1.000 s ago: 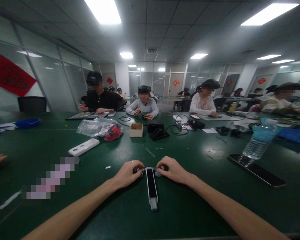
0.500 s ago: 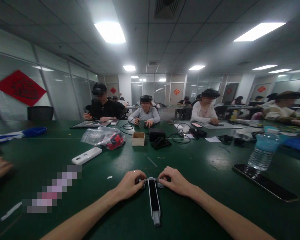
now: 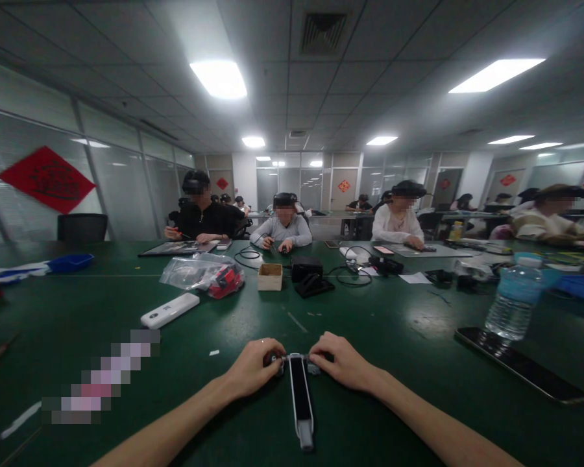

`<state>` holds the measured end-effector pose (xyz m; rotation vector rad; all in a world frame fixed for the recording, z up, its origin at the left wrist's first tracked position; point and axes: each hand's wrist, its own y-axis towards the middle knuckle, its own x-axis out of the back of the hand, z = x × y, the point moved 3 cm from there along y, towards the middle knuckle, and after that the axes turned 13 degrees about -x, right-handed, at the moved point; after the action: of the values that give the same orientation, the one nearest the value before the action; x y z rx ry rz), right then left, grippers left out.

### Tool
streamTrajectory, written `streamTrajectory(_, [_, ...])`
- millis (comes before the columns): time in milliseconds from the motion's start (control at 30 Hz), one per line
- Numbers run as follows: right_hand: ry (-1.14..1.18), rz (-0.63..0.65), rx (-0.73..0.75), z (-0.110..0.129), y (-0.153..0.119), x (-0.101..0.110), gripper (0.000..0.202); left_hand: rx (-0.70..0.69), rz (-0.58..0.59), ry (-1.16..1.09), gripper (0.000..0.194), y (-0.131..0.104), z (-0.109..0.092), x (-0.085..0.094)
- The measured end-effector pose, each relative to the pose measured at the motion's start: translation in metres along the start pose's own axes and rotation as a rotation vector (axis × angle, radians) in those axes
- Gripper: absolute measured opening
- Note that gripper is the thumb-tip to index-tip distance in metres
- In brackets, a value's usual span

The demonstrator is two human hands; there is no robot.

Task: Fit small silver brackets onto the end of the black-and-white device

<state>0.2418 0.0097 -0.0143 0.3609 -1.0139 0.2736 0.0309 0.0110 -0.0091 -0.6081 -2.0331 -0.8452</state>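
Note:
Between my hands on the green table (image 3: 214, 415) lies a long narrow piece (image 3: 300, 399) with a black middle, a pale rim and a grey tip towards me. A thin cross-rod with small parts at its ends sits at its far end. My left hand (image 3: 254, 368) is closed, its thumb and fingers pinching a small dark round part (image 3: 272, 359) at the left end. My right hand (image 3: 343, 362) is closed at the right end, fingertips against the rod. Beside that hand shows a small grey part (image 3: 313, 369). What exactly the right fingers hold is hidden.
A white oblong device (image 3: 170, 311), a plastic bag (image 3: 202, 272) with red parts and a small box (image 3: 270, 277) stand beyond. At right are a phone (image 3: 520, 364) and a water bottle (image 3: 513, 301). Several people sit across the table.
The view has tilted up slightly, so everything sits lower. Another person's hand at the left edge has pulled back. My two hands keep the same hold.

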Motion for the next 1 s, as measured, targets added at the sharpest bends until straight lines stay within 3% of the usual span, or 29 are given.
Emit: streamTrajectory(1000, [-0.009,-0.025,0.070,-0.0010,-0.0005,0.0037,0.020,-0.003,0.027,0.005,0.020,0.0013,0.0014,-0.0005])
